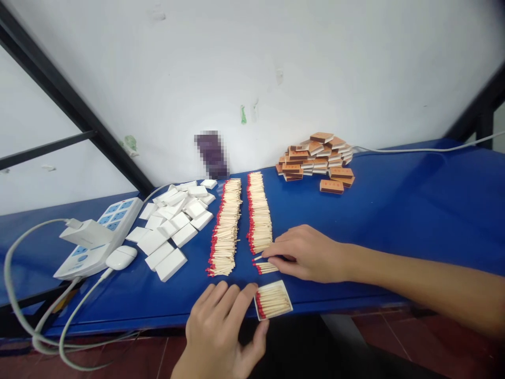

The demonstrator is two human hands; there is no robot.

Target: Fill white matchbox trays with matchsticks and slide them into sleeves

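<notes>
Between the thumb and index finger of my left hand (226, 326) is a white matchbox tray (290, 302), held at the table's front edge. Red-headed matches (273, 299) lie side by side in it. My right hand (303, 255) reaches in from the right, thumb and index finger pinched close over a few loose matches (266, 267) on the blue table. Its fingertips touch the ends of these matches. Just beyond lies a long row of matches (259, 210), with a second row (226, 226) to its left.
White matchbox trays (171, 263) are heaped on the left. Orange-brown matchboxes (321, 158) are piled against the wall at the back right. A white power strip (114, 226) with plugs and cables (23, 316) occupies the left end. A pixelated dark item (213, 155) leans on the wall.
</notes>
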